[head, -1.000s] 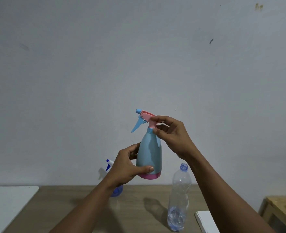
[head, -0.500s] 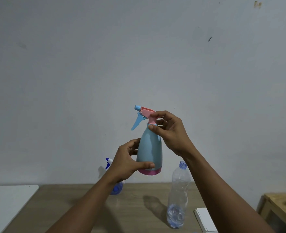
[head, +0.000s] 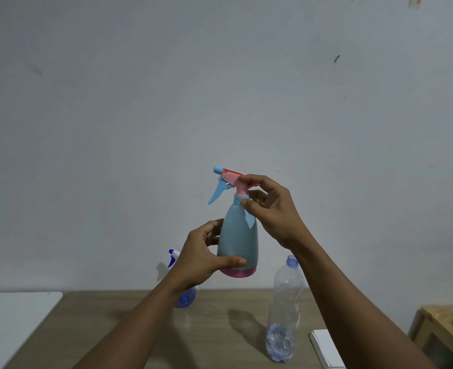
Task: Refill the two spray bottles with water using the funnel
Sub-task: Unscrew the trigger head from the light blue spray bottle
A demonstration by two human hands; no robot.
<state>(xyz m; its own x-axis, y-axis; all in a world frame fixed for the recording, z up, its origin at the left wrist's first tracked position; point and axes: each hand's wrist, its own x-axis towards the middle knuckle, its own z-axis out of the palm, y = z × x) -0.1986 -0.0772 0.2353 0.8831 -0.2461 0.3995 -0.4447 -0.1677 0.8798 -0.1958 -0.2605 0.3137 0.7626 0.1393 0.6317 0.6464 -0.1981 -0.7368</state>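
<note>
I hold a light blue spray bottle (head: 237, 241) with a pink base upright in the air above the table. My left hand (head: 206, 258) wraps its lower body. My right hand (head: 269, 209) pinches the neck just under the pink and blue spray head (head: 229, 181). Behind my left wrist stands a second spray bottle (head: 178, 283), clear with a blue and white head, mostly hidden. An uncapped clear plastic water bottle (head: 284, 315) with a little water at the bottom stands on the table to the right. No funnel is in view.
The wooden table (head: 220, 331) runs along a plain grey wall. A white surface (head: 12, 323) adjoins it on the left. A white flat object (head: 325, 347) lies at the table's front right. A wooden stand (head: 449, 334) sits further right.
The light blue spray bottle has risen slightly with both hands. My right fingers have shifted around its neck and spray head.
</note>
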